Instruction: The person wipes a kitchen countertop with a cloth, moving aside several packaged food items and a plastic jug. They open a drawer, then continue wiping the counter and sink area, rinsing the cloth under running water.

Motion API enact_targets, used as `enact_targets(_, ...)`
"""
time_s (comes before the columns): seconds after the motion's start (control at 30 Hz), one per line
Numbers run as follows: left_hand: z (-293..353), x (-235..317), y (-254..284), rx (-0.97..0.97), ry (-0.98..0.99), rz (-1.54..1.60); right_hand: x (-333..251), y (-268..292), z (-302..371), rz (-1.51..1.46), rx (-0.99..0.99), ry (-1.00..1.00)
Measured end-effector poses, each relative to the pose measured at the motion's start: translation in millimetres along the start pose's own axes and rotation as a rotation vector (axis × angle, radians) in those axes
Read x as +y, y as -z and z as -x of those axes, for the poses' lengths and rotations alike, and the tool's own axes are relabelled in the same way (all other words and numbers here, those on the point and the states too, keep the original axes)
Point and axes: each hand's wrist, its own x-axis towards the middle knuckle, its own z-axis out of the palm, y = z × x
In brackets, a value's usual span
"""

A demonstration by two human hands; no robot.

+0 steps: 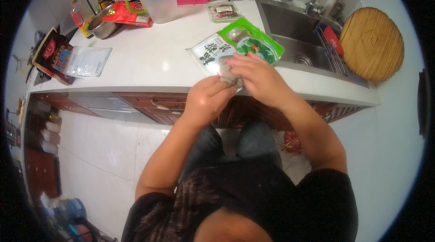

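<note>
Green-and-white pouch [235, 47] lies at the worktop [149, 56] edge beside the sink [294, 33]; we pinch its lower corner with left hand [206, 99] and right hand [258, 79], fingers closed. An uneven tear could probably spill contents floorward.

Bright, sharp centre; dark fisheye rim.
</note>
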Motion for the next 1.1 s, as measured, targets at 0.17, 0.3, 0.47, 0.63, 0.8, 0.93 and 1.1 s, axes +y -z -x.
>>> enact_targets(0.17,-0.5,-5.1,0.2,0.039,0.004,0.03,51.2,21.4,21.2,0.108,0.126,-0.383)
enact_targets(0.3,-2.4,-3.9,-5.0,0.012,0.029,0.064,119.9,78.8,50.8,0.334,-0.03,-0.754)
enact_targets(0.47,-2.6,10.0,11.2,-0.028,0.042,-0.11,79.8,94.6,29.6,0.46,0.548,-0.44)
enact_targets(0.63,3.7,4.3,10.3,0.018,0.07,-0.097,6.1,36.1,-33.7,0.162,0.263,0.052)
enact_targets(0.8,6.8,-4.4,3.3,0.082,0.032,-0.043,-7.0,-16.3,-46.6,0.077,0.058,0.098)
enact_targets(0.93,13.6,-10.0,-2.0,0.095,0.021,-0.112,-11.6,-20.2,-32.2,0.054,0.04,0.069)
enact_targets(1.1,11.4,-11.0,-6.2,0.153,0.003,-0.121,-16.1,-0.7,0.5,-0.026,0.062,0.028)
